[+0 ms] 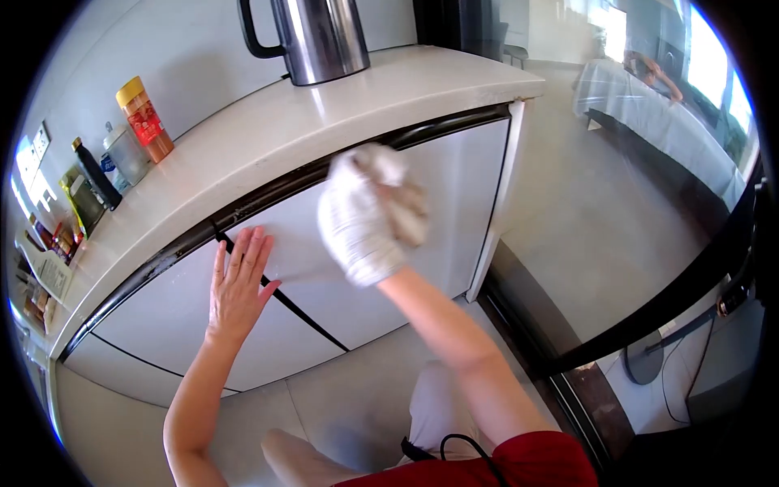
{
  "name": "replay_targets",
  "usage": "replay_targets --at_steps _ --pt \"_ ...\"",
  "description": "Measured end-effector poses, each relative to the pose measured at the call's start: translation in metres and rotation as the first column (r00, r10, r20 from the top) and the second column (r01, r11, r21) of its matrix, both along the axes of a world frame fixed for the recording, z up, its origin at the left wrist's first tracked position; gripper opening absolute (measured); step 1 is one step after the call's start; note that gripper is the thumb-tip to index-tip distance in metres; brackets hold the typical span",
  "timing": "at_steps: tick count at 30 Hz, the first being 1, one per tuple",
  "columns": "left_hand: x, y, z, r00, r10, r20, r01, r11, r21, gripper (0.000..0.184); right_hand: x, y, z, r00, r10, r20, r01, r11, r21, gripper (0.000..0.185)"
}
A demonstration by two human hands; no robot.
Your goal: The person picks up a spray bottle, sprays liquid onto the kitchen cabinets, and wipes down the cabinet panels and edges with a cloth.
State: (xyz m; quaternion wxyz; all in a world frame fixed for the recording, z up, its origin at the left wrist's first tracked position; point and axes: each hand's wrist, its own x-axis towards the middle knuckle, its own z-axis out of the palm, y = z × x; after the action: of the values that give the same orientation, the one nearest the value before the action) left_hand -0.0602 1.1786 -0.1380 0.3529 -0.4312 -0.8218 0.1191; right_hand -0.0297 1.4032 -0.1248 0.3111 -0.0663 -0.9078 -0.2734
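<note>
My left hand (237, 280) is bare and lies flat against the white cabinet door (296, 235), fingers stretched out, near the dark gap between two doors. My right hand (357, 215) wears a white glove and is smeared by motion. It is closed around a pale, crumpled cloth (410, 213), held at the upper part of the right-hand door. Just above it runs the dark, worn strip (284, 183) under the countertop edge.
On the pale countertop (422, 77) stand a steel jug (324, 40), a yellow-capped jar (146, 122), a dark bottle (96, 174) and several packets at the left. To the right are a glass panel and a dark floor track (560, 406). Beyond the glass, a person sits by a covered table.
</note>
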Motion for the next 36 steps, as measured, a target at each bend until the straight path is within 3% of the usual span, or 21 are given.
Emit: replay_targets --at_steps 2,5,6,8,9,11,12,14,17,19,20,22,24,25,27,28,30,31,33,34,36 --pt "-0.001 0.001 -0.002 1.0 0.001 -0.008 -0.001 1.0 0.019 0.086 -0.002 0.005 -0.011 0.975 0.145 -0.171 -0.173 0.971 -0.164 0.028" --pt "-0.002 0.002 -0.005 0.999 0.015 -0.045 -0.013 0.999 0.038 0.086 -0.012 0.019 -0.034 0.608 0.314 -0.729 -0.737 0.566 -0.37 0.035" --pt "-0.003 0.003 -0.005 0.999 0.018 -0.049 -0.016 0.999 0.031 0.086 0.006 0.041 -0.007 0.829 0.377 -0.413 -0.544 0.376 -0.75 0.033" --pt "-0.003 0.003 -0.006 0.999 0.019 -0.051 -0.017 0.999 0.039 0.085 -0.001 0.081 -0.016 0.761 0.205 -0.616 -0.604 0.57 -0.557 0.019" --pt "-0.004 0.003 -0.006 0.998 0.029 -0.05 -0.027 0.999 0.04 0.085 0.009 0.107 -0.005 0.923 0.037 -0.383 -0.314 0.648 -0.694 0.017" --pt "-0.004 0.003 -0.007 0.999 0.013 -0.048 -0.01 0.999 0.046 0.084 -0.002 0.164 -0.01 0.827 -0.087 -0.555 -0.525 0.23 -0.819 0.015" --pt "-0.004 0.002 -0.006 0.998 0.025 -0.049 -0.023 0.999 0.047 0.084 -0.004 0.188 -0.006 0.595 -0.128 -0.793 -0.783 0.131 -0.608 0.021" --pt "-0.004 0.003 -0.005 1.0 0.007 -0.03 -0.006 0.999 0.036 0.083 0.016 0.22 -0.003 0.675 -0.087 -0.733 -0.443 0.747 -0.496 0.034" --pt "-0.001 0.005 -0.004 1.0 0.011 -0.008 -0.011 0.999 0.042 0.082 0.027 0.16 0.029 0.482 -0.345 -0.806 -0.857 0.005 -0.515 0.04" --pt "0.0 0.005 -0.001 1.0 0.005 -0.004 -0.005 0.999 0.042 0.081 0.006 0.138 0.009 0.46 -0.169 -0.872 -0.712 0.517 -0.475 0.045" --pt "0.0 0.005 -0.003 1.0 0.004 -0.018 -0.003 0.999 0.043 0.081 -0.008 0.126 -0.018 0.606 -0.137 -0.784 -0.337 0.848 -0.409 0.047" --pt "-0.001 0.002 -0.001 0.999 -0.032 0.006 0.032 0.998 0.059 0.078 0.0 0.055 0.0 0.612 -0.223 -0.759 -0.518 0.613 -0.597 0.04" --pt "0.001 -0.001 0.003 0.998 -0.052 0.018 0.05 0.996 0.074 0.076 -0.036 0.049 -0.051 0.842 -0.12 -0.526 -0.017 0.968 -0.249 0.039" --pt "0.003 -0.005 0.004 0.996 -0.086 0.026 0.084 0.993 0.083 0.074 -0.046 0.042 -0.067 0.845 -0.111 -0.523 -0.025 0.969 -0.245 0.039" --pt "0.004 -0.015 -0.001 0.998 -0.066 0.014 0.065 0.996 0.066 0.072 -0.059 0.02 -0.089 0.759 -0.433 -0.486 0.624 0.699 0.351 0.045" --pt "0.004 -0.018 -0.003 0.998 -0.057 -0.005 0.057 0.998 0.04 0.07 -0.064 0.009 -0.095 0.761 -0.431 -0.485 0.631 0.664 0.401 0.042" --pt "0.003 -0.027 -0.009 0.998 -0.054 -0.021 0.055 0.998 0.037 0.065 -0.054 -0.025 -0.072 0.945 0.013 -0.326 -0.051 0.993 -0.106 0.038" --pt "0.001 -0.032 -0.013 0.997 -0.075 -0.028 0.076 0.997 0.022 0.062 -0.044 -0.043 -0.051 0.905 0.251 -0.344 -0.38 0.841 -0.385 0.035" --pt "-0.007 -0.043 -0.022 0.996 -0.086 -0.009 0.086 0.996 -0.013 0.055 -0.024 -0.083 -0.01 0.796 0.535 -0.283 -0.53 0.392 -0.752 0.041" --pt "-0.012 -0.048 -0.028 0.997 -0.074 0.018 0.075 0.997 -0.035 0.051 -0.02 -0.099 0.006 0.746 0.631 -0.213 -0.49 0.302 -0.818 0.044" --pt "-0.018 -0.056 -0.03 0.99 -0.138 0.021 0.138 0.99 0.002 0.047 -0.039 -0.125 -0.023 0.498 0.587 -0.638 -0.867 0.355 -0.351 0.047"
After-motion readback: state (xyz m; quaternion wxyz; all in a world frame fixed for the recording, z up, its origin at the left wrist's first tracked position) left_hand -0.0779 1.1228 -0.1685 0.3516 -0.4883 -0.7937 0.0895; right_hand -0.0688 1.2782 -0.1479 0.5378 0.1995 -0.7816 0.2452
